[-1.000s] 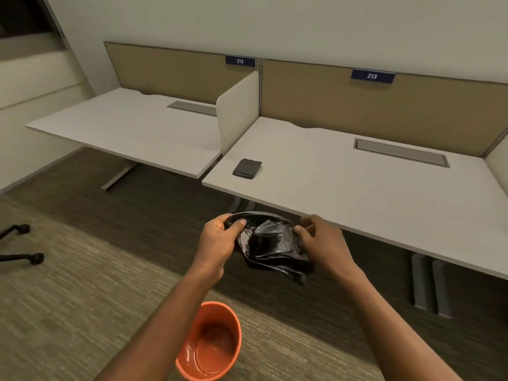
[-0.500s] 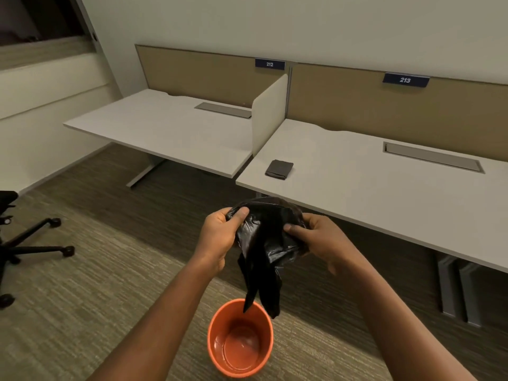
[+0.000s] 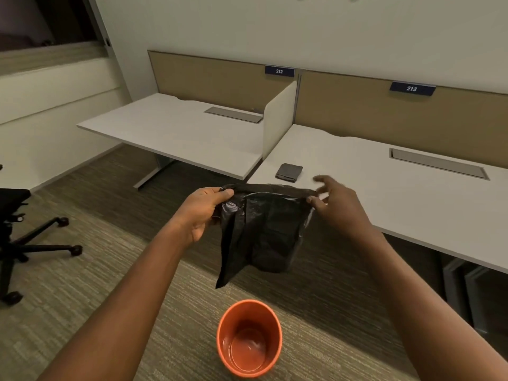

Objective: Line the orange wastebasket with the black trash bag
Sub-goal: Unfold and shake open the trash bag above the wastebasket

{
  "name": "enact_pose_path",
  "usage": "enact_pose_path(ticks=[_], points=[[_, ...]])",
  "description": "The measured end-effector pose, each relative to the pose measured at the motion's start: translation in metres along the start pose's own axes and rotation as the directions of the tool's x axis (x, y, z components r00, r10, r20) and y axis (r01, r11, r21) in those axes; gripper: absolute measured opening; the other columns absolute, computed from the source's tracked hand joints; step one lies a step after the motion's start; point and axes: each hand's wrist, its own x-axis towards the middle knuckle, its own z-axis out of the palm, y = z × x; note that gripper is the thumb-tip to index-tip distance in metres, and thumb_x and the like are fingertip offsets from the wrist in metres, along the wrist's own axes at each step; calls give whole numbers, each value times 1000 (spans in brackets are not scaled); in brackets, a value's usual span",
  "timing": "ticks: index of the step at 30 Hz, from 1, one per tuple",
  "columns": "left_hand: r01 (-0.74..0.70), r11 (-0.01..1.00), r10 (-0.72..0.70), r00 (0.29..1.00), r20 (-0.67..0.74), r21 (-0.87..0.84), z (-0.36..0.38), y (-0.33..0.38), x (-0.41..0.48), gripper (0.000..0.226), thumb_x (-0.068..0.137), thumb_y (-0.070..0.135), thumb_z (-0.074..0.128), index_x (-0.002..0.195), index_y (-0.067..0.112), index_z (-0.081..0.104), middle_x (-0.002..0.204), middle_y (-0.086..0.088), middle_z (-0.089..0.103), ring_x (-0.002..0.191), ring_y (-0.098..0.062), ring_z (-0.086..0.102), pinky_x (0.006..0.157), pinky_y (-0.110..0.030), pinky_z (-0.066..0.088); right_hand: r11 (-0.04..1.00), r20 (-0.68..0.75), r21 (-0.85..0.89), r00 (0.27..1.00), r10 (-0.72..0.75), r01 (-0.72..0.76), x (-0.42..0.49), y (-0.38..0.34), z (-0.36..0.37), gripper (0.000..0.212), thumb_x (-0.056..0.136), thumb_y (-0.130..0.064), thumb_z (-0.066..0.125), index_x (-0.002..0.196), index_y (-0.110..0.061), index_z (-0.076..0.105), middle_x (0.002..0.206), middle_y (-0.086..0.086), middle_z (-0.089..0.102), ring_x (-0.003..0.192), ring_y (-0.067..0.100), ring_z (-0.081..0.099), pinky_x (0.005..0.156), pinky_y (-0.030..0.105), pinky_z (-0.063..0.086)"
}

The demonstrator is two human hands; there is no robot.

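The black trash bag point(image 3: 261, 232) hangs in the air between my hands, its mouth stretched wide and its bottom dangling. My left hand point(image 3: 202, 213) pinches the left side of the rim. My right hand point(image 3: 336, 206) pinches the right side with thumb and forefinger, its other fingers spread and blurred. Straight below, the orange wastebasket point(image 3: 248, 338) stands upright on the carpet with nothing inside it. The bag's lowest corner hangs a little above the basket's rim and does not touch it.
Two white desks point(image 3: 176, 133) stand ahead with a divider panel point(image 3: 279, 116) between them. A folded dark bag point(image 3: 288, 172) lies on the right desk point(image 3: 398, 193) near its front edge. A black office chair point(image 3: 24, 237) stands at the left on the carpet.
My hands have pulled apart and lifted, spreading the bunched bag's mouth wide. The view has shifted, so the wastebasket now lies right under the bag.
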Motion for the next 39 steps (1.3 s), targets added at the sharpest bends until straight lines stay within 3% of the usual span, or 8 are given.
enact_pose_path(ticks=[4,6,9,14,20,25,32,39], points=[[-27,991,22,999,-36,-129,7,-9,-3,13,93,17,66,101,9,71,86,-6,73,79,-20,69,72,-33,55,991,-272,131,962,-3,40,-35,-29,1,57,91,-56,62,133,-19,53,120,4,65,104,19,65,90,45,58],[-18,981,17,1000,-6,-195,16,-13,-7,17,90,15,68,105,6,71,90,-9,73,82,-23,70,73,-35,57,880,42,455,990,133,-138,-49,-45,6,64,84,-72,54,116,-17,58,108,7,69,95,22,70,87,47,61],[-50,984,61,996,61,-172,31,-18,-11,19,91,14,67,109,7,70,97,-11,75,88,-24,72,72,-35,58,636,545,592,827,136,-495,-52,-50,24,62,82,-75,56,109,-18,59,111,19,70,97,30,73,85,42,62],[-99,970,115,992,59,-221,39,-25,-17,12,93,14,64,103,10,70,91,-7,75,86,-22,73,71,-34,58,520,525,671,834,169,-528,-34,-22,68,59,89,-32,74,138,-10,51,100,14,73,80,21,68,70,31,58],[-166,898,184,983,4,-408,14,-26,-19,15,95,20,55,93,14,69,80,-1,68,76,-17,63,69,-30,48,658,491,449,782,384,-605,-30,11,104,59,84,-52,73,120,-7,62,106,7,69,90,20,65,64,28,49],[-182,785,188,981,-52,-592,-16,-22,-20,39,96,21,42,88,13,80,83,-4,74,77,-18,70,68,-27,54,285,675,571,638,371,-770,-31,26,130,35,91,-24,71,120,-5,65,103,14,72,90,28,73,71,39,61],[-244,775,53,944,-326,-582,-68,-34,-17,18,92,22,49,92,18,66,87,-2,69,82,-19,67,71,-30,54,447,476,660,796,373,-604,-23,26,130,16,100,-7,57,113,-2,65,106,17,71,94,30,71,84,42,61],[-273,769,17,913,-408,-579,-107,-45,-12,20,95,21,46,102,15,63,99,-7,67,92,-23,65,82,-41,51,522,329,615,794,511,-591,-13,67,108,15,100,-11,56,113,-7,63,105,15,68,97,28,68,77,36,58]])
